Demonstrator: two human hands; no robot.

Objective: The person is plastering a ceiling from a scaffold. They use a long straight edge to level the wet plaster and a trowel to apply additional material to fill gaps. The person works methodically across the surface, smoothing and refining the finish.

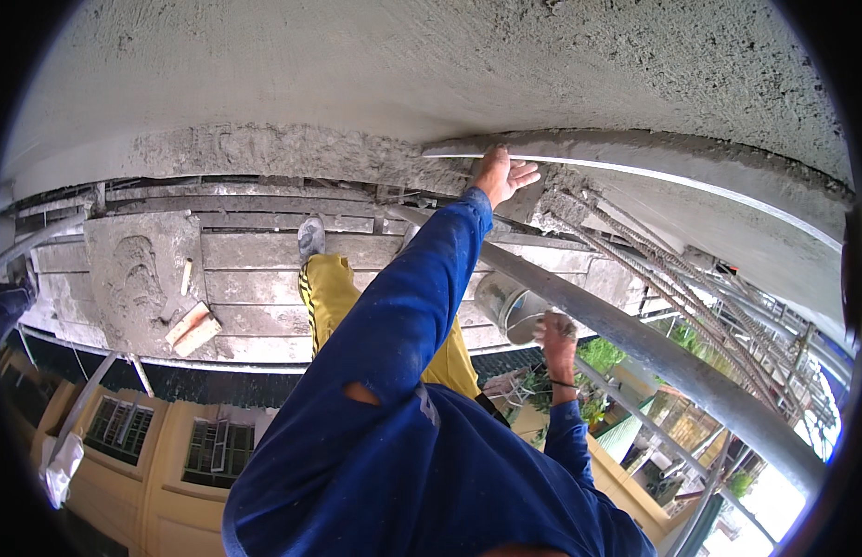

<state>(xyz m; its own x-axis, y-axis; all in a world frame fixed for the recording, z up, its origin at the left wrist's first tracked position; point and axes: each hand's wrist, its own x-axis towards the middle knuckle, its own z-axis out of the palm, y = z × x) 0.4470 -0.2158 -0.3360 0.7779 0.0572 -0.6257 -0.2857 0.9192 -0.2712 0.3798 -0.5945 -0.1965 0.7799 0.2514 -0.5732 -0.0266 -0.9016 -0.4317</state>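
Currently, the left hand is reaching forward to a long gray straightedge and touching it a little in from its left end; the fingers are spreading loosely toward the right (whether the thumb side is gripping the edge, I cannot tell). From this hand, the straightedge is running mostly rightward, its long axis following the plastered wall and cutting across the line of the outstretched arm. The left hand is clearly being the nearer one. The right hand is hanging well apart from the straightedge, on the person's side of it, its fingers partly curling just beside a bucket; I cannot tell whether they are holding anything. Between the straightedge and the right hand, a thick metal pole is slanting past, and ribbed steel bars are stretching out on the person's side of the straightedge's right stretch. Farther out, left of the straightedge and closer to the person, a mortar-smeared board is lying on gray planks, carrying a wooden block and a small stick.
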